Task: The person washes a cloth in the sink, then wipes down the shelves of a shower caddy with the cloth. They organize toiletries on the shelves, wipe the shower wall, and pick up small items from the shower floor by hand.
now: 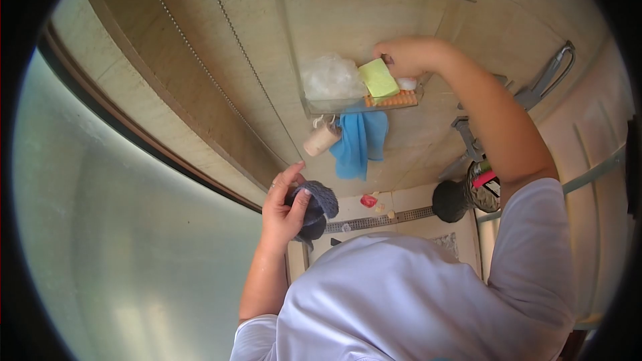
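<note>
My left hand (284, 204) is closed round a bunched dark grey-blue cloth (317, 200), held low beside the frosted glass. My right hand (411, 57) reaches up to the clear wall shelf (341, 105). Its curled fingers are at the top edge of a yellow-green sponge-like block (378, 79), which stands tilted; the exact grip is partly hidden. A crumpled clear plastic bag (331, 77) sits left of the block. Under and beside it are an orange patterned item (400, 99) and a small white object (406, 83).
A blue cloth (361, 144) and a beige roll-shaped item (322, 139) hang below the shelf. Bead chains (244, 53) dangle at left. Metal fittings (535, 93) project at right. A dark container (451, 200), floor drain (411, 215) and red scrap (368, 200) are below.
</note>
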`<state>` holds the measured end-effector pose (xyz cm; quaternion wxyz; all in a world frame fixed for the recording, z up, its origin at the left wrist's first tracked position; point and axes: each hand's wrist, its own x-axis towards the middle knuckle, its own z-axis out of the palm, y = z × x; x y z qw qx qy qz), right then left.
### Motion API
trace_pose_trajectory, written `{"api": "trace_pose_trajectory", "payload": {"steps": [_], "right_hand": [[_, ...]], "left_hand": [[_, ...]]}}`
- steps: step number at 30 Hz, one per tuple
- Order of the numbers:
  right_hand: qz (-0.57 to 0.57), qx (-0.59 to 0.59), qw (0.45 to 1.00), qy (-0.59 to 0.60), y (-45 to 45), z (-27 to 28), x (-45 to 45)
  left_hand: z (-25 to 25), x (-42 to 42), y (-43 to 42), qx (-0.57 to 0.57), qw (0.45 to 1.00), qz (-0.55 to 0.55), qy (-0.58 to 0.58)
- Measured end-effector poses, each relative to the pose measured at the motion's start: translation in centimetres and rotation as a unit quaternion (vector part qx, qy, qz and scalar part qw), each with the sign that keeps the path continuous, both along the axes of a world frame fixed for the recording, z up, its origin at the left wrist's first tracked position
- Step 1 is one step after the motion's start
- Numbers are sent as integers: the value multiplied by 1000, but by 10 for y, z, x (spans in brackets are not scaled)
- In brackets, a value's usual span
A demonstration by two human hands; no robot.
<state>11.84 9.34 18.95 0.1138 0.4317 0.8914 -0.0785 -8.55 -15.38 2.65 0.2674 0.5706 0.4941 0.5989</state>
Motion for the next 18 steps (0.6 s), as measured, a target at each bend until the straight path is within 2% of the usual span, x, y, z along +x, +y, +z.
{"api": "trace_pose_trajectory", "payload": {"steps": [3,9,12,15,18], "right_hand": [[44,48,984,-167,10,-2,-4],[-3,19,985,-172,0,3,-14],[-21,-61,982,-175,-2,5,-19],[-64,-61,984,-155,1,3,-21],[-80,-29,975,-203,8,-5,-29]], "left_hand": [[0,0,-1,-4,1000,-3,-10],[-1,-1,-2,7,1000,-12,-14],[-5,-4,-1,27,1000,-9,-7],[-4,-5,-4,11,999,-17,-26],[-5,-5,-3,6,999,-23,-37]]}}
